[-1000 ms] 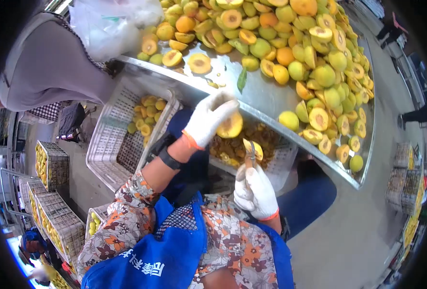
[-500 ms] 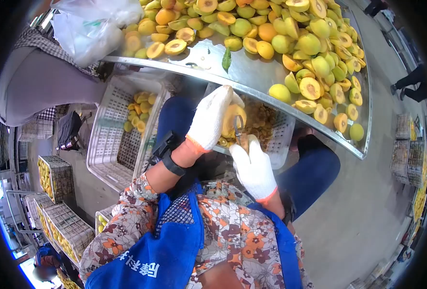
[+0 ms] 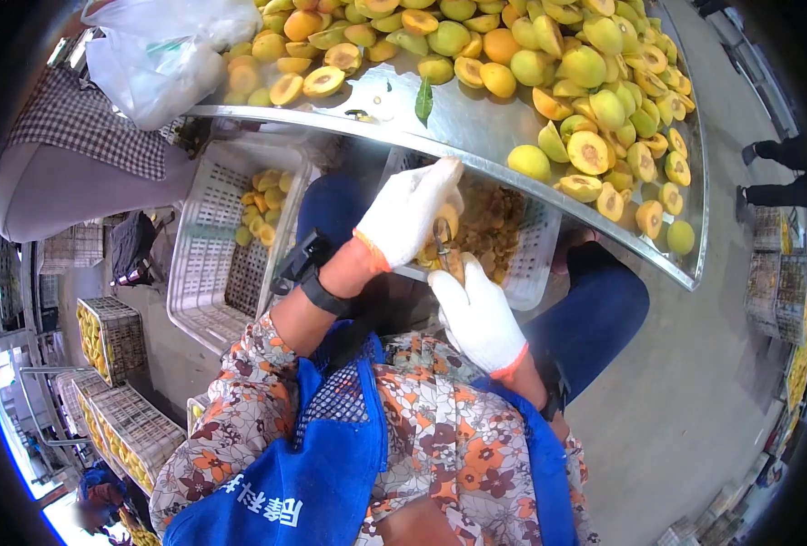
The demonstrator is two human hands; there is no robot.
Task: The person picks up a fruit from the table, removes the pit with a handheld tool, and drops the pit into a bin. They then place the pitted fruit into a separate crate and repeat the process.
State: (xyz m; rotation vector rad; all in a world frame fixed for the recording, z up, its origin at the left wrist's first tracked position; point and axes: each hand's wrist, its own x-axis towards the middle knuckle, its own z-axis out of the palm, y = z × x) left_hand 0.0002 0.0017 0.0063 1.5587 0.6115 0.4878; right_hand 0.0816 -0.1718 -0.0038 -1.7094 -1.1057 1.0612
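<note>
My left hand, in a white glove, is closed around a halved yellow fruit, just below the metal table's edge. The glove hides much of the fruit. My right hand, also gloved, grips the wooden handle of a small tool with a looped metal end. That end touches or nearly touches the fruit. Beneath both hands is a white crate holding brownish-yellow fruit pieces.
Halved fruits lie heaped on the metal table, beside a plastic bag. A second crate with fruit stands at left. A person's leg is beside it. More filled crates stand lower left.
My left hand has turned a little and moved slightly right, covering more of the fruit. The tool has shifted slightly left. At the far right, a person's legs have moved.
</note>
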